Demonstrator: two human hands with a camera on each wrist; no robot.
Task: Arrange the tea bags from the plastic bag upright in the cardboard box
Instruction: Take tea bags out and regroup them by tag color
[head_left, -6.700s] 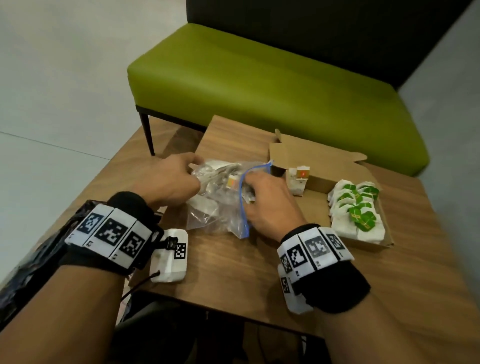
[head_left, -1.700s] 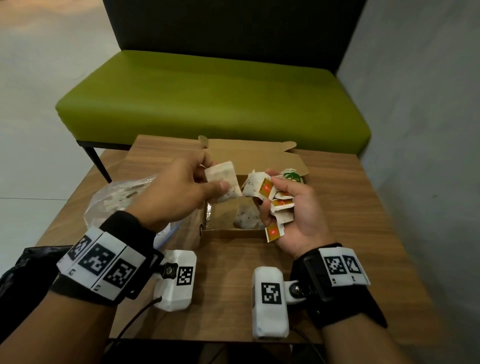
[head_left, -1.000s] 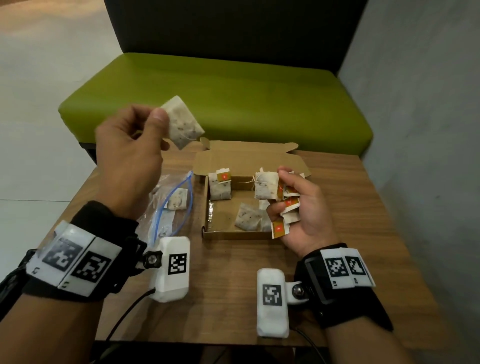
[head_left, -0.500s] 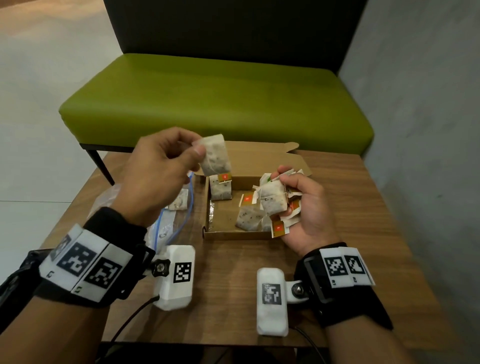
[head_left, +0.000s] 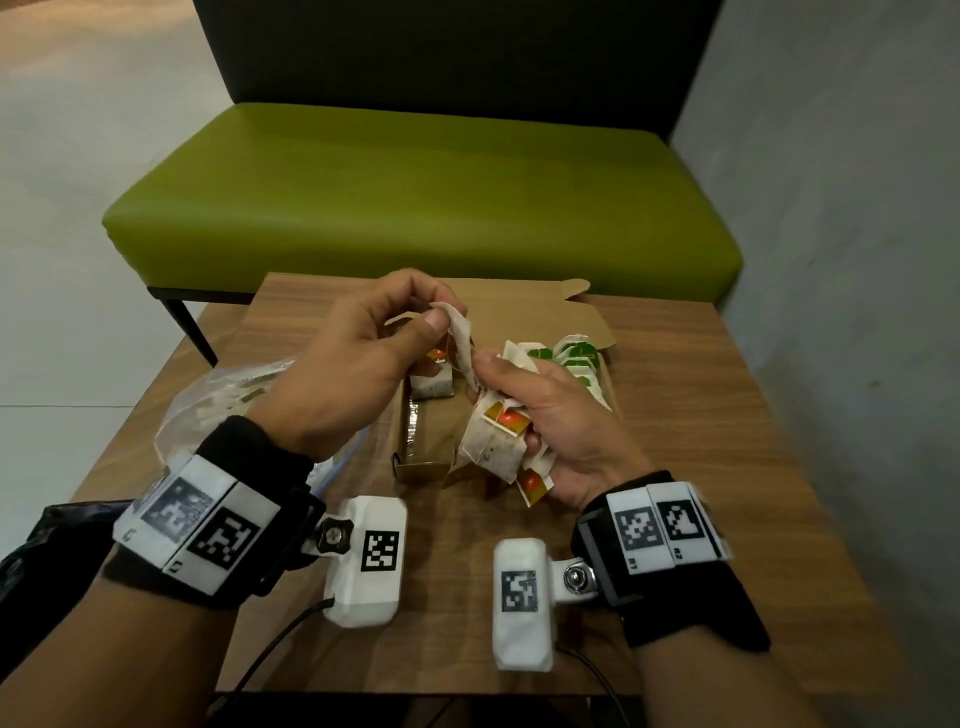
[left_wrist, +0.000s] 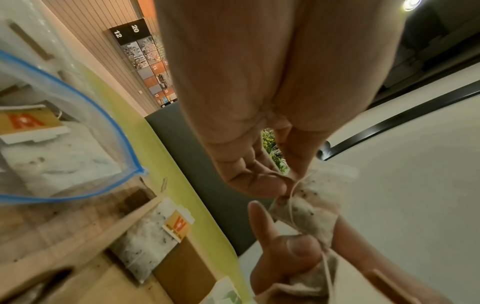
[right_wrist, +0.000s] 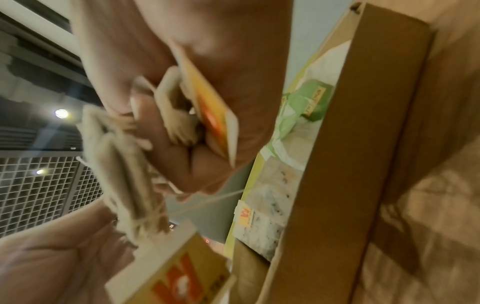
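Observation:
My left hand (head_left: 431, 319) pinches the top corner of one white tea bag (head_left: 461, 340) above the cardboard box (head_left: 422, 464). In the left wrist view the same tea bag (left_wrist: 307, 211) hangs from my fingertips with its string, and its lower end reaches my right thumb. My right hand (head_left: 498, 395) grips a bunch of tea bags with orange tags (head_left: 498, 441), blurred in the right wrist view as the bunch (right_wrist: 124, 164). One orange-tagged bag (head_left: 434, 382) stands upright in the box's far left corner. Green-tagged bags (head_left: 576, 358) stand in a row along its right side.
The clear plastic bag (head_left: 218, 395) with a blue zip edge lies left of the box and holds more tea bags (left_wrist: 52, 148). The box lid (head_left: 519, 306) stands open at the back. A green bench (head_left: 415, 197) is behind the small wooden table (head_left: 701, 467).
My left hand has come down and to the right with its tea bag, which now meets the bunch in my right hand. The right hand has stayed over the box's near right part.

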